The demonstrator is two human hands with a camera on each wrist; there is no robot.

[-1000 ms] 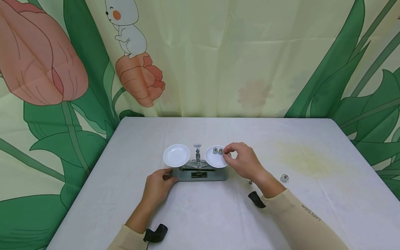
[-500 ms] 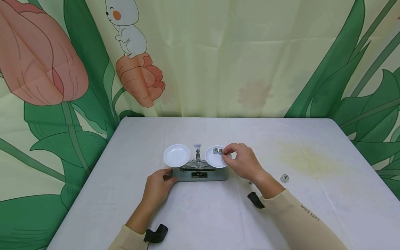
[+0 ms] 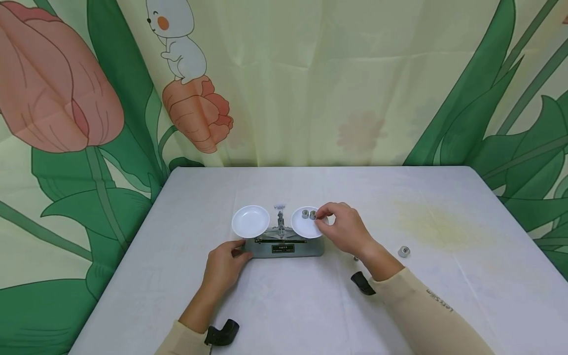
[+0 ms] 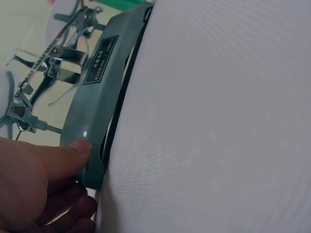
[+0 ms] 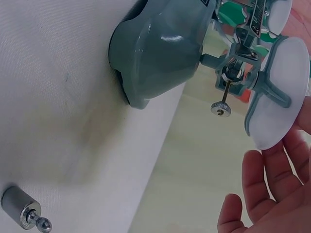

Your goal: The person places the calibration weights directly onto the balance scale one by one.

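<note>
Head cam: R grip (image 3: 347, 229) part-hides R pan (image 3: 302, 229).

1. The grey-green balance scale (image 3: 284, 249) is standing upright at the frame's centre, showing a dark label on its front.
2. Its white pans are sitting nearly level: left-hand pan (image 3: 250, 222), right-hand pan (image 3: 303, 230).
3. Two small metal weights (image 3: 305, 214) are standing side by side on the right-hand pan.
4. Another metal weight (image 3: 404, 252) is sitting right of centre, well apart.
</note>
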